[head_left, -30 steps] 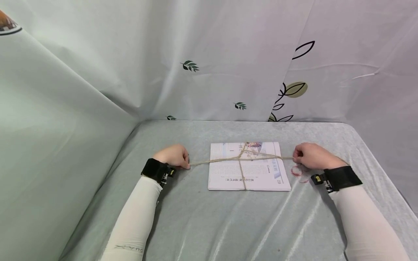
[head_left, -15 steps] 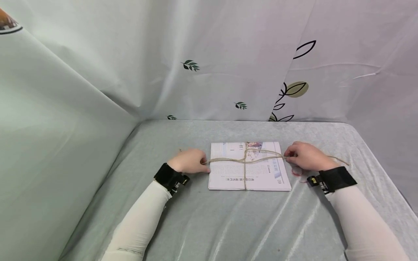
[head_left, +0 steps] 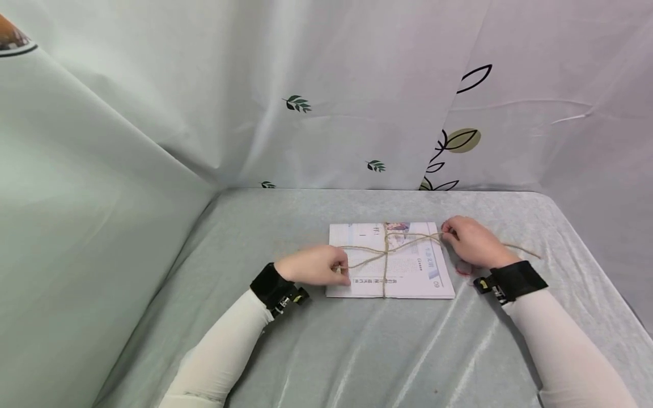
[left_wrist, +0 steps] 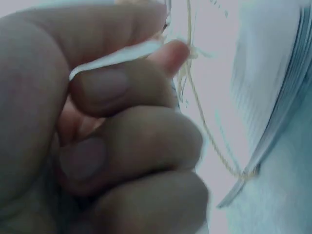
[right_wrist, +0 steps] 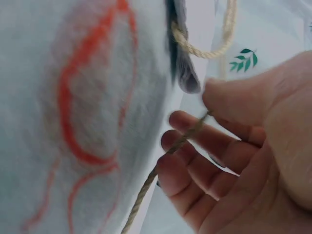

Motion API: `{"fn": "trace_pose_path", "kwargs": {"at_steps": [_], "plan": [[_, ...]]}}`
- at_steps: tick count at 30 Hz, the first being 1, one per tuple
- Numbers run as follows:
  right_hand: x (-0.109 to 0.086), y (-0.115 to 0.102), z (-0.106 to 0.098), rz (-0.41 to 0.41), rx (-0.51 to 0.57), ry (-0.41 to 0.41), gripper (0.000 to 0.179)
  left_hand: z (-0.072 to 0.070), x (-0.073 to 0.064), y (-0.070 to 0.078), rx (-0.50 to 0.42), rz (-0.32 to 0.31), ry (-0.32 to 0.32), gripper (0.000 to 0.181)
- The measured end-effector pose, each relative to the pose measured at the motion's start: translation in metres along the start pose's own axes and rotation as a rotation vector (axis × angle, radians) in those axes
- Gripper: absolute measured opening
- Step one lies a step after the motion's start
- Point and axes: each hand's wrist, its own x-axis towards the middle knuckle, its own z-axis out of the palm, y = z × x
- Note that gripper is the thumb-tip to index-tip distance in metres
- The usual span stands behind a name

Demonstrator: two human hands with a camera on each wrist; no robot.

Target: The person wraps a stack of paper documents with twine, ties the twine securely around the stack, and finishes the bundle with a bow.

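Note:
A stack of folded newspapers (head_left: 408, 280) lies flat on the table, wrapped with a length of twine (head_left: 385, 253) that crosses on its top. My left hand (head_left: 315, 265) is over the stack's left part, pinching a strand between thumb and forefinger; in the left wrist view the other fingers (left_wrist: 146, 141) are curled in. At the right edge, my right hand (head_left: 471, 242) pinches the other strand. The right wrist view has this twine (right_wrist: 146, 187) running out from under the thumb and across the fingers. Its loose end (head_left: 522, 248) trails beyond the hand.
A grey cloth (head_left: 347, 351) covers the table. Red curved marks (right_wrist: 66, 97) show on the cloth beside the right hand. Pale curtains with leaf prints (head_left: 297, 103) hang behind the table and along its sides.
My left hand has moved right and nearer, from beside the stack to over it. The right hand has shifted left and slightly away. The twine, earlier taut, now lies slack in curves.

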Motion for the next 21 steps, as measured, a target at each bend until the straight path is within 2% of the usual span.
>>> {"fn": "trace_pose_path", "kwargs": {"at_steps": [2,5,8,11,12,16,19,20,21], "plan": [[0.001,-0.001,0.003,-0.018,0.040,0.004,0.007,0.006,0.000,0.005,0.023,-0.010,-0.057,0.027],[0.003,-0.002,0.007,-0.037,0.069,-0.027,0.007,0.015,-0.001,0.009,0.066,-0.039,-0.102,0.036],[0.004,-0.005,0.010,-0.027,0.080,-0.075,0.013,0.020,0.000,0.009,0.103,-0.048,-0.108,0.039],[0.004,-0.005,0.010,-0.031,0.074,-0.073,0.026,0.020,0.001,0.007,0.111,-0.049,-0.094,0.035],[0.004,-0.005,0.009,-0.034,0.074,-0.071,0.022,0.019,0.001,0.006,0.107,-0.051,-0.087,0.033],[0.000,-0.006,-0.001,-0.014,0.061,-0.079,0.012,0.012,-0.001,-0.004,0.119,-0.121,-0.009,0.025],[-0.006,-0.008,-0.010,0.012,0.049,-0.128,0.010,0.006,0.000,-0.018,0.140,-0.218,0.085,0.020],[-0.008,-0.009,-0.013,0.020,0.057,-0.153,0.010,0.004,0.001,-0.024,0.145,-0.253,0.116,0.020],[-0.010,-0.010,-0.015,0.022,0.071,-0.180,0.010,0.008,0.005,-0.041,0.155,-0.264,0.160,0.022]]}}
